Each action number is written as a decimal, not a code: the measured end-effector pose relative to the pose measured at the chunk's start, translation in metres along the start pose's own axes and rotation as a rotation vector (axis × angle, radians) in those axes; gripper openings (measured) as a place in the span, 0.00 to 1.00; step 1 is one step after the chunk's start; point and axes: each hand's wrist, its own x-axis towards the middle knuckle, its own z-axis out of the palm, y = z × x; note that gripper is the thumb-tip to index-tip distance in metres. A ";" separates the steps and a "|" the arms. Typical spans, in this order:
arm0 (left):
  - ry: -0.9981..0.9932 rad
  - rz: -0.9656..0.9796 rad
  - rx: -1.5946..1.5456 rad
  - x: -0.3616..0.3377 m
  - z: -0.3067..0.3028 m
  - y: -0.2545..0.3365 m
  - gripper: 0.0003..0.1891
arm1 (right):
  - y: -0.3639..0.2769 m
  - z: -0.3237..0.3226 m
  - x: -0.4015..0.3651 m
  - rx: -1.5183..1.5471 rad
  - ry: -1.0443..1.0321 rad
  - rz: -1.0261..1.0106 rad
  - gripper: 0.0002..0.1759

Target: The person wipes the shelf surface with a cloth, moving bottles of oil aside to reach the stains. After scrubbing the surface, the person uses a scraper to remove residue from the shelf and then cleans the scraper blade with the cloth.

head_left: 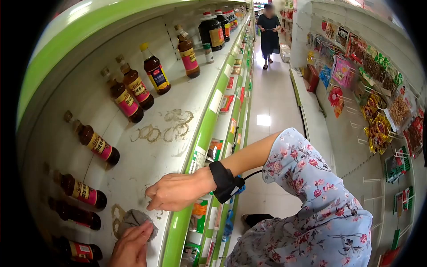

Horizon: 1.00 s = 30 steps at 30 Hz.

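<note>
My left hand (pixel 132 249), partly cut off at the bottom edge, presses a crumpled grey cloth (pixel 137 222) on the white shelf (pixel 147 175). Curled in a closed grip, my right hand (pixel 180 192) is low over the shelf near its green front edge; whatever its fingers hold, if anything, is hidden. Dark specks lie by its fingertips. A brownish stain (pixel 116 216) shows beside the cloth, and several ring-shaped stains (pixel 153 132) mark the shelf farther along. Brown bottles with pink labels stand along the back, the nearest being one bottle (pixel 84 193) left of the cloth.
A yellow-capped bottle (pixel 156 73), a small green-capped jar (pixel 207 53) and large dark jugs (pixel 211 33) stand farther along the shelf. Packets (pixel 227 103) fill lower shelves. Across the aisle (pixel 267 111) hang snack bags (pixel 378 129). A person in dark clothes (pixel 269 33) stands at the far end.
</note>
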 end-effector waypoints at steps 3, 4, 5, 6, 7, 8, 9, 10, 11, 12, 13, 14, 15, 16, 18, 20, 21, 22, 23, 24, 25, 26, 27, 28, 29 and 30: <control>0.052 -0.016 -0.012 0.015 -0.001 0.000 0.28 | 0.000 -0.002 0.002 -0.016 -0.034 -0.059 0.07; 0.148 0.023 0.028 0.022 0.004 -0.001 0.27 | 0.003 -0.002 0.004 -0.024 -0.044 -0.061 0.07; 0.157 0.014 0.026 0.028 0.004 -0.002 0.27 | 0.008 -0.001 0.005 -0.033 -0.054 -0.067 0.07; 0.164 0.009 0.027 0.032 0.001 -0.003 0.27 | 0.010 0.001 0.007 -0.045 -0.060 -0.071 0.08; 0.171 0.009 0.025 0.034 0.000 -0.003 0.26 | 0.010 0.003 0.008 -0.034 -0.065 -0.082 0.08; 0.134 -0.046 -0.005 0.029 0.000 0.000 0.27 | 0.010 0.002 0.008 -0.028 -0.071 -0.092 0.09; 0.114 -0.030 -0.033 0.023 -0.001 0.005 0.27 | 0.011 0.000 0.007 -0.025 -0.072 -0.100 0.09; 0.082 -0.018 -0.062 0.013 -0.001 0.010 0.27 | 0.011 0.001 0.007 -0.026 -0.083 -0.091 0.09; 0.052 -0.008 -0.090 0.005 -0.001 0.013 0.27 | 0.011 0.001 0.007 -0.024 -0.095 -0.085 0.10; 0.014 -0.042 -0.074 0.000 -0.001 0.010 0.21 | 0.010 0.001 0.007 -0.022 -0.107 -0.078 0.10; 0.023 -0.073 -0.109 0.002 -0.001 0.010 0.22 | 0.009 0.000 0.007 -0.022 -0.097 -0.077 0.10; 0.031 -0.101 -0.145 0.005 -0.001 0.011 0.24 | 0.007 -0.002 0.007 -0.022 -0.088 -0.072 0.10; 0.040 -0.130 -0.182 0.007 -0.001 0.012 0.26 | 0.006 -0.002 0.006 -0.022 -0.081 -0.067 0.10; 0.084 -0.090 -0.109 0.013 0.002 0.008 0.26 | 0.007 0.001 0.005 -0.021 -0.053 -0.070 0.10; 0.180 -0.014 0.042 0.032 0.007 -0.004 0.26 | 0.010 0.005 0.006 -0.021 -0.001 -0.084 0.10; 0.183 -0.027 0.039 0.036 0.008 -0.006 0.26 | 0.014 0.004 0.009 -0.018 -0.020 -0.079 0.11; 0.185 -0.033 0.037 0.036 0.008 -0.006 0.26 | 0.015 0.002 0.009 -0.017 -0.032 -0.077 0.11; 0.178 -0.050 0.068 0.035 0.010 -0.001 0.26 | 0.014 0.002 0.009 -0.035 -0.043 -0.073 0.11; 0.187 -0.037 0.082 0.033 0.012 -0.001 0.27 | 0.011 0.003 0.010 -0.047 -0.053 -0.070 0.11; 0.199 -0.027 0.098 0.032 0.013 -0.003 0.27 | 0.008 0.004 0.011 -0.061 -0.064 -0.071 0.12; 0.214 -0.012 0.116 0.032 0.013 -0.003 0.27 | 0.008 0.003 0.013 -0.064 -0.093 -0.056 0.12; 0.208 -0.024 0.088 0.033 0.011 -0.001 0.27 | 0.008 0.001 0.015 -0.071 -0.122 -0.039 0.13; 0.202 -0.033 0.060 0.034 0.009 0.002 0.26 | 0.007 -0.001 0.016 -0.079 -0.150 -0.020 0.13; 0.199 -0.040 0.034 0.035 0.007 0.004 0.26 | 0.005 -0.003 0.016 -0.041 -0.135 -0.015 0.14; 0.195 -0.046 0.025 0.032 0.006 0.006 0.26 | 0.004 -0.004 0.015 -0.006 -0.120 -0.009 0.14; 0.188 -0.052 0.016 0.027 0.007 0.007 0.26 | 0.003 -0.006 0.014 0.033 -0.103 -0.003 0.15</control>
